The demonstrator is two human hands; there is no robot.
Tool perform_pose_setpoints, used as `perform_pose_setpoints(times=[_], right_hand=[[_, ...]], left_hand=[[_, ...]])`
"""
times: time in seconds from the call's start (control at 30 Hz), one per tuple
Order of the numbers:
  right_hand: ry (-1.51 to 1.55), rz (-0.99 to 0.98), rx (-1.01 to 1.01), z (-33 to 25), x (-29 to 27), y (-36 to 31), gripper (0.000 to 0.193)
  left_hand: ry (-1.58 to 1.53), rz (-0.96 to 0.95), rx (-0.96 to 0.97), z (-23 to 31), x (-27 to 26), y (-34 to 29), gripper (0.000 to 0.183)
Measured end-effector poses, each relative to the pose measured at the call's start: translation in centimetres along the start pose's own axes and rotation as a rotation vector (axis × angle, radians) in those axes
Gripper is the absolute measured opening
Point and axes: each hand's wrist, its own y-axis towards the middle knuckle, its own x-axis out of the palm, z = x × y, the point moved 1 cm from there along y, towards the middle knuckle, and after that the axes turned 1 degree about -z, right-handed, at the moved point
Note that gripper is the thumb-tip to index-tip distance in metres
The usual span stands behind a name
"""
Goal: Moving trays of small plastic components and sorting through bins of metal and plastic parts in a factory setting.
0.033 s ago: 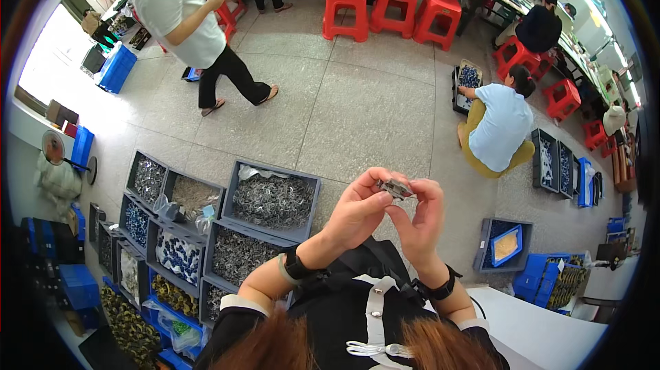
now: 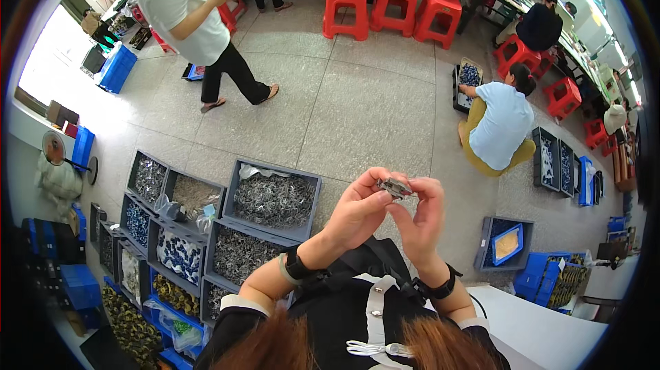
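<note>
Up in front of my chest, my left hand [image 2: 359, 210] pinches a small grey metal part [image 2: 394, 188] between thumb and fingers. The part looks angular, with several edges, but its exact kind is too small to make out. At its other end, my right hand [image 2: 421, 222] closes on it with curled fingertips and thumb. The fingers cover some of its surface. Both wrists wear dark bands.
To my left stand grey bins of small metal parts [image 2: 271, 198] and a bin of blue pieces [image 2: 179, 253]. At right are a grey bin [image 2: 526, 243], blue crates [image 2: 540, 277] and a crouching person [image 2: 498, 126]. Another person [image 2: 189, 26] walks at far left. Red stools [image 2: 393, 9] line the back.
The walking person at the far left has shifted very slightly to the right. My hands hold the metal part in almost the same place.
</note>
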Motion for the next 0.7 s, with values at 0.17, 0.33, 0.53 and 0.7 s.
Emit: perform_pose_setpoints(times=[0.17, 0.33, 0.53, 0.7], right_hand=[[0.092, 0.005, 0.042, -0.3, -0.1, 0.4, 0.021], [0.114, 0.000, 0.058, -0.5, -0.8, 0.4, 0.020], [0.092, -0.051, 0.026, -1.1, -0.8, 0.8, 0.021], [0.066, -0.052, 0.017, -1.2, -0.9, 0.6, 0.021]], left_hand=[[-0.018, 0.028, 0.029, -0.6, -0.1, -0.3, 0.018], [0.364, 0.074, 0.067, 0.7, 0.3, -0.8, 0.020], [0.495, 0.150, 0.079, 0.6, 0.5, -1.4, 0.021], [0.468, 0.160, 0.091, 0.6, 0.8, -1.4, 0.019]])
